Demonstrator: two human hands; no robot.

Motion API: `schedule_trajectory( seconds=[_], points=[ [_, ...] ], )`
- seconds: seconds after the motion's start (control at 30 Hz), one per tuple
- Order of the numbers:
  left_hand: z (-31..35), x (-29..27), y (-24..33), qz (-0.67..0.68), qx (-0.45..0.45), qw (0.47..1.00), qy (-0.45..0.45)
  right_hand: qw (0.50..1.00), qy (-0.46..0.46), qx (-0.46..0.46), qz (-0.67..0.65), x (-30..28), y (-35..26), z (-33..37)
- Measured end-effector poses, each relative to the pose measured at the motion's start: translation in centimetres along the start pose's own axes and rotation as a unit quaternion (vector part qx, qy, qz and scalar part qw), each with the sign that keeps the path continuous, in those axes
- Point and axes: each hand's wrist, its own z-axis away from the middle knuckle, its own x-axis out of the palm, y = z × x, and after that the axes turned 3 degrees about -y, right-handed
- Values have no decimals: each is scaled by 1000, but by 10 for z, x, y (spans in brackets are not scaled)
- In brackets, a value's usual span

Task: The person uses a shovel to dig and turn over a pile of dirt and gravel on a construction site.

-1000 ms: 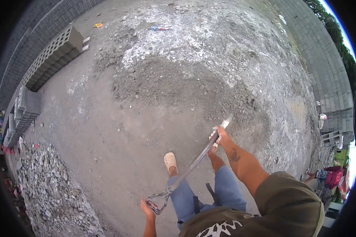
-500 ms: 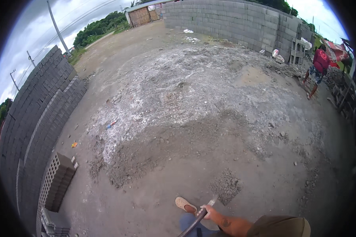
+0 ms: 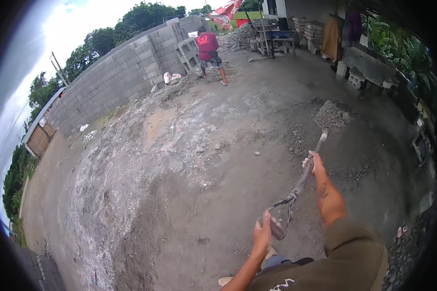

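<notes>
In the head view, the picture differs much from one second ago: then the camera looked down at the grey mix heap with the shovel low and its blade not seen loaded, and half a second ago it swung over the open yard toward the block wall; now it faces the shed side, and the shovel (image 3: 303, 182) is lifted with its blade (image 3: 329, 116) carrying a heap of grey gravel and sand. I judge from this that the scoop is made and the load is being carried or swung away from the heap. The right hand (image 3: 310, 162) is closed around the shaft about the middle of its length, fingers wrapped tight, with the loaded blade well beyond them toward the upper right. The left hand (image 3: 263, 232) grips the D-shaped handle at the near end, fingers curled around it. The blade hangs over the bare concrete ground (image 3: 238, 169), near scattered gravel. Far off, beside the grey block wall (image 3: 116, 82), a person in a red shirt (image 3: 209, 48) stands.
</notes>
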Motion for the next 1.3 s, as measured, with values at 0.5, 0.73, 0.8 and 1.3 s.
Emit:
schedule_trajectory(
  seconds=[0.5,0.73,0.8,1.3],
  points=[
    [50,35,-31,12,-180,982,-57,943,170,267,-98,-221,213,97],
    [133,-32,-7,-20,-103,994,8,916,141,370,60,-170,370,163],
    [157,-34,-6,-73,-81,994,-22,955,73,286,-1,-178,380,168],
    [253,-59,-14,-579,-12,663,-474,957,199,94,-187,-315,275,351]
  ],
)
